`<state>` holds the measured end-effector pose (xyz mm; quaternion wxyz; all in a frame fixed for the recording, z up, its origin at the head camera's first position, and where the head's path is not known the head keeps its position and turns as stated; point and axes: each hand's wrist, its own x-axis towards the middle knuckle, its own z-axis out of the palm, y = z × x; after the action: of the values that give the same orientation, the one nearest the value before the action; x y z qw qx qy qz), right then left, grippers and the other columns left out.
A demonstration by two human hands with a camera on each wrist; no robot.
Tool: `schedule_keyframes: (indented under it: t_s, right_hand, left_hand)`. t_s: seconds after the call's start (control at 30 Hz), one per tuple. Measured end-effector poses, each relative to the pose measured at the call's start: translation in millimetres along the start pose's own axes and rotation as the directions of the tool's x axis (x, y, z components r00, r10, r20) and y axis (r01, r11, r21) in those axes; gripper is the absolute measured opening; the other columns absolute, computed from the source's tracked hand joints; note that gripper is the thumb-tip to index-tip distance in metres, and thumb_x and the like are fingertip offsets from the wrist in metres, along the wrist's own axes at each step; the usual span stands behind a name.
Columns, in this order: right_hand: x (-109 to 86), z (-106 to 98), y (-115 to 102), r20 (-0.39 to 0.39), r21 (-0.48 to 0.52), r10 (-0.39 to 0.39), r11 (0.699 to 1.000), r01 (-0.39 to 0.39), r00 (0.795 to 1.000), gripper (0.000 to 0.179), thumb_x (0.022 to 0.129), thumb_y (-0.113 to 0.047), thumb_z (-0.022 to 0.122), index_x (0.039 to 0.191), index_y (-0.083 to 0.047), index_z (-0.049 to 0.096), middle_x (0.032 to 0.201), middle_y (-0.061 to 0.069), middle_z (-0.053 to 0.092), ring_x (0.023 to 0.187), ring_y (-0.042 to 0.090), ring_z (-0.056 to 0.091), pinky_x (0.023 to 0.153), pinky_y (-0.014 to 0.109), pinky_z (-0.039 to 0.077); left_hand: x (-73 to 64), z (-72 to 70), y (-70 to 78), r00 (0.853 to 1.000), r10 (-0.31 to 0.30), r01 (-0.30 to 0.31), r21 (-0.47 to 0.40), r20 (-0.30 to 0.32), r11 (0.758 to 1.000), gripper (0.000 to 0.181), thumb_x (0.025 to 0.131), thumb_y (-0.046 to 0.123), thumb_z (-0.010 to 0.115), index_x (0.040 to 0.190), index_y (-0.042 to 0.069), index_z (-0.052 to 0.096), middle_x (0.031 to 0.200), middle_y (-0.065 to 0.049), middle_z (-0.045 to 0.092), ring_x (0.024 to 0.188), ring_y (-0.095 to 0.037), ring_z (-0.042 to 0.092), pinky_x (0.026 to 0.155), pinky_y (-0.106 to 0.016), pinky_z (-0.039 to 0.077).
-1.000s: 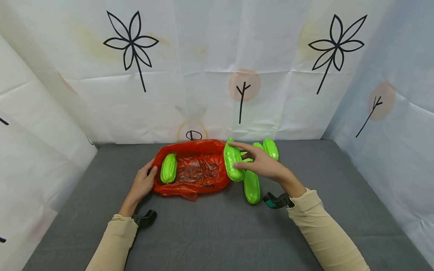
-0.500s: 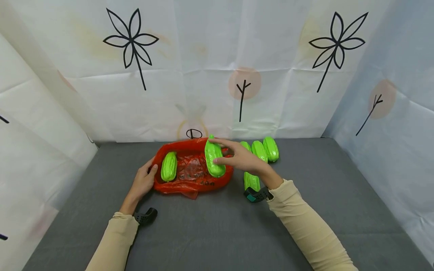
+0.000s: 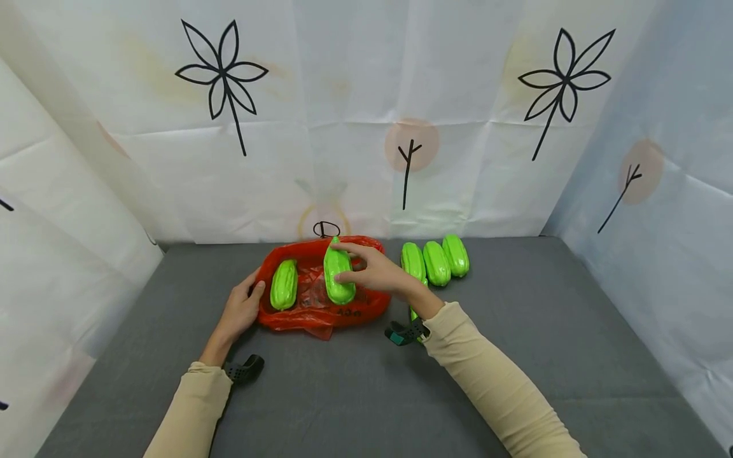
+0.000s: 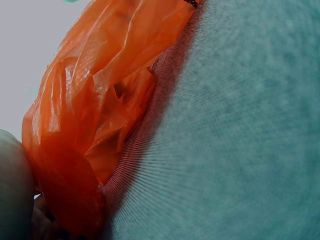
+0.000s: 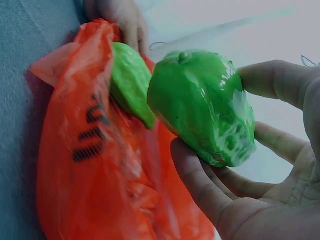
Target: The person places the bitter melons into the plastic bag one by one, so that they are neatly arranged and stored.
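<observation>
Glossy green, a ribbed gourd (image 3: 338,275) sits pinched between thumb and fingers of the right hand (image 3: 371,270) — just left of the palm, above the open red plastic bag (image 3: 317,320). The left hand (image 3: 240,308) grips the bag's left rim — nearby, inside, lies a second gourd (image 3: 284,284). More gourds (image 3: 437,263) lie right of the bag.

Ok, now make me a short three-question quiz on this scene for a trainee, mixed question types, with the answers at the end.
1. Multiple choice: what does the right hand hold? A. nothing; B. one green gourd-like item; C. two such items.
2. True or false: the red bag has nothing green inside it.
3. Fill the gap: seen from the head camera, the left hand grips the bag's ____ side.

Key: 1. B. 2. False; a second gourd-like item lies inside. 3. left.
</observation>
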<state>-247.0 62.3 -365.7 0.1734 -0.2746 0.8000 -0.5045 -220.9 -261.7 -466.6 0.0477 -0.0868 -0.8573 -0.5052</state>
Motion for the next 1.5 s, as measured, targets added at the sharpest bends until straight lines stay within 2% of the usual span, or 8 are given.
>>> schedule_keyframes:
  t_s: [0.2,0.33,0.57,0.73,1.0,1.17,1.37,1.5]
  right_hand:
    - [17.7,21,0,-0.012,-0.041,-0.005,0.999,0.004,1.000,0.065,0.096,-0.021,0.072,0.155,-0.019,0.045,0.155,0.004,0.042,0.133,0.026,0.046,0.089,0.035,0.051]
    - [28.3,33,1,-0.005,-0.043,0.010,0.999,-0.011,1.000,0.065,0.096,-0.021,0.072,0.155,-0.016,0.046,0.158,0.002,0.039,0.136,0.025,0.043,0.096,0.035,0.048]
    - [43.8,50,6,-0.004,-0.014,0.037,0.999,-0.037,0.999,0.065,0.095,-0.021,0.073,0.154,-0.015,0.047,0.160,0.002,0.038,0.131,0.027,0.048,0.094,0.035,0.051]
    - [51.0,58,10,-0.020,0.019,0.081,0.997,-0.081,0.996,0.065,0.095,-0.022,0.073,0.155,-0.017,0.046,0.164,-0.001,0.032,0.136,0.027,0.045,0.096,0.038,0.049]
    - [57.5,67,16,-0.045,0.024,0.136,0.991,-0.135,0.990,0.066,0.095,-0.024,0.073,0.155,-0.017,0.046,0.164,0.000,0.032,0.140,0.026,0.041,0.096,0.036,0.048]
    - [58.3,70,17,-0.051,-0.021,0.140,0.990,-0.141,0.989,0.068,0.095,-0.024,0.073,0.156,-0.015,0.044,0.164,0.002,0.031,0.143,0.024,0.038,0.102,0.037,0.046]
    - [58.6,73,16,-0.059,-0.066,0.140,0.987,-0.143,0.988,0.069,0.096,-0.027,0.073,0.157,-0.018,0.043,0.164,0.001,0.032,0.145,0.026,0.037,0.109,0.044,0.042]
    - [56.8,72,13,-0.062,-0.091,0.138,0.986,-0.143,0.989,0.069,0.096,-0.029,0.072,0.157,-0.019,0.042,0.164,0.000,0.033,0.145,0.026,0.037,0.110,0.044,0.041]
  left_hand:
    - [-0.3,-0.3,-0.3,1.000,-0.004,0.004,-0.001,0.000,1.000,0.052,0.111,0.014,0.041,0.159,-0.002,0.028,0.157,-0.028,0.034,0.145,-0.043,0.031,0.115,-0.060,0.027]
    - [-0.4,0.4,-0.1,1.000,-0.005,0.005,-0.008,-0.003,1.000,0.052,0.111,0.016,0.041,0.158,-0.001,0.029,0.157,-0.026,0.035,0.145,-0.040,0.032,0.116,-0.058,0.027]
    - [-0.9,0.7,0.5,1.000,0.004,-0.004,-0.012,-0.008,1.000,0.051,0.111,0.014,0.042,0.158,-0.003,0.030,0.157,-0.027,0.036,0.145,-0.042,0.033,0.115,-0.059,0.027]
    - [-0.5,0.7,-0.2,1.000,-0.005,0.005,-0.002,-0.003,1.000,0.052,0.111,0.016,0.041,0.158,-0.002,0.030,0.158,-0.027,0.034,0.145,-0.041,0.031,0.116,-0.058,0.026]
    - [-0.2,1.8,-2.9,1.000,-0.005,0.005,0.011,-0.010,1.000,0.053,0.112,0.020,0.040,0.158,-0.003,0.029,0.158,-0.027,0.034,0.145,-0.043,0.030,0.116,-0.059,0.026]
    - [-0.3,1.4,-3.1,1.000,-0.008,0.008,0.012,-0.009,1.000,0.053,0.112,0.021,0.040,0.158,-0.002,0.029,0.158,-0.027,0.033,0.146,-0.043,0.030,0.116,-0.059,0.025]
    - [-0.3,1.3,-2.2,1.000,-0.009,0.009,0.014,-0.012,1.000,0.053,0.112,0.021,0.040,0.158,-0.001,0.030,0.158,-0.026,0.034,0.146,-0.042,0.030,0.116,-0.058,0.025]
    - [-0.3,1.9,-2.7,1.000,-0.010,0.010,0.018,-0.014,1.000,0.052,0.112,0.020,0.040,0.158,-0.002,0.030,0.158,-0.027,0.034,0.146,-0.043,0.030,0.116,-0.058,0.025]
